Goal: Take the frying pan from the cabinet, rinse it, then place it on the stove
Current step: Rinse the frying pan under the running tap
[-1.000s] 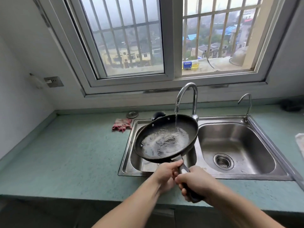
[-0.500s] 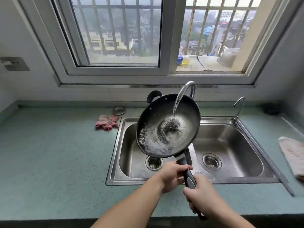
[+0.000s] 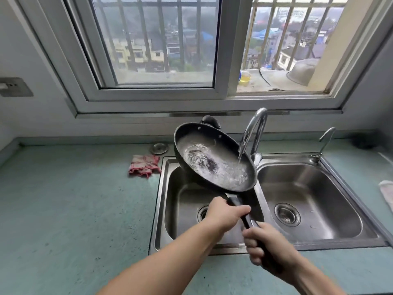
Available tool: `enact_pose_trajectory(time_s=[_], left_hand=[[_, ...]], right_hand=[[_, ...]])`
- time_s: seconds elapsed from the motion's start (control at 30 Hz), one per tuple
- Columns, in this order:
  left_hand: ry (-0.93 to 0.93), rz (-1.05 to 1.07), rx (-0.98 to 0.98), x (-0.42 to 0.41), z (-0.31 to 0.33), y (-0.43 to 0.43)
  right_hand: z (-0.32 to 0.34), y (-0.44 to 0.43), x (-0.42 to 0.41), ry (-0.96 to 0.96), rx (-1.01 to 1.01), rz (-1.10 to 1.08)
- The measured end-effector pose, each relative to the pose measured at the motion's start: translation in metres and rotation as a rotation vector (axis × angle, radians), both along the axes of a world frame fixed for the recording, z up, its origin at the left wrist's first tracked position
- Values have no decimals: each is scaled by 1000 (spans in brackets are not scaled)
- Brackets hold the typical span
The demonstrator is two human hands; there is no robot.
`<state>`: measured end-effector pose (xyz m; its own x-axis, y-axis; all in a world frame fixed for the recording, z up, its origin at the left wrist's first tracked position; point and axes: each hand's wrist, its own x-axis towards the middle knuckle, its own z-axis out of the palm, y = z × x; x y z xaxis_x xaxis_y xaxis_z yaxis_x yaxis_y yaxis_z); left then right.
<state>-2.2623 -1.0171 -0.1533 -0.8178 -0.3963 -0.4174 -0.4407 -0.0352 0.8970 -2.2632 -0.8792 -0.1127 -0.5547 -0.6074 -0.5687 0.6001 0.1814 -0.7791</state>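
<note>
Since half a second ago the pan (image 3: 214,158) has swung: its bowl now leans up and to the left, and the water strikes its right inner edge instead of the middle.

Far left of the fingers, one wall socket (image 3: 14,87) sits on the wall. On the green surface (image 3: 74,199), up and left of the fingers, lie one red cloth (image 3: 144,166) and one small metal disc (image 3: 159,148). The sink (image 3: 319,244) has two basins and two drains.

The left hand (image 3: 225,213) has its fingers (image 3: 242,209) wrapped over the handle (image 3: 244,216) close to the bowl. The one pan is held in the air above the left basin, its long axis running from the fingers up and away to the left, the open face tilted toward the camera (water pooling low on the right). One tall tap (image 3: 256,128) pours into it; a second, smaller tap (image 3: 326,138) stands further right.

The right hand (image 3: 270,250) grips the handle's near end, its fingers (image 3: 252,245) closed round it. One pale cloth (image 3: 387,192) lies at the far right edge.
</note>
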Motion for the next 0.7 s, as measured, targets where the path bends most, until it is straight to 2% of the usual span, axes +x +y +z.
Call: enact_pose_trajectory(time_s=[0.1,0.23,0.3,0.47,0.7], left_hand=[[-13,28,-17,2,15,0],[31,28,65,7,25,7],[44,3,152,8,26,12],[48,-82,509,10,14,29],[13,-75,510,9,-2,57]], right_hand=[[20,4,-8,-167,-17,-10],[53,6,-13,-246,56,6],[64,8,-11,-216,97,33],[66,18,-5,20,224,114],[56,37,-6,109,313,211]])
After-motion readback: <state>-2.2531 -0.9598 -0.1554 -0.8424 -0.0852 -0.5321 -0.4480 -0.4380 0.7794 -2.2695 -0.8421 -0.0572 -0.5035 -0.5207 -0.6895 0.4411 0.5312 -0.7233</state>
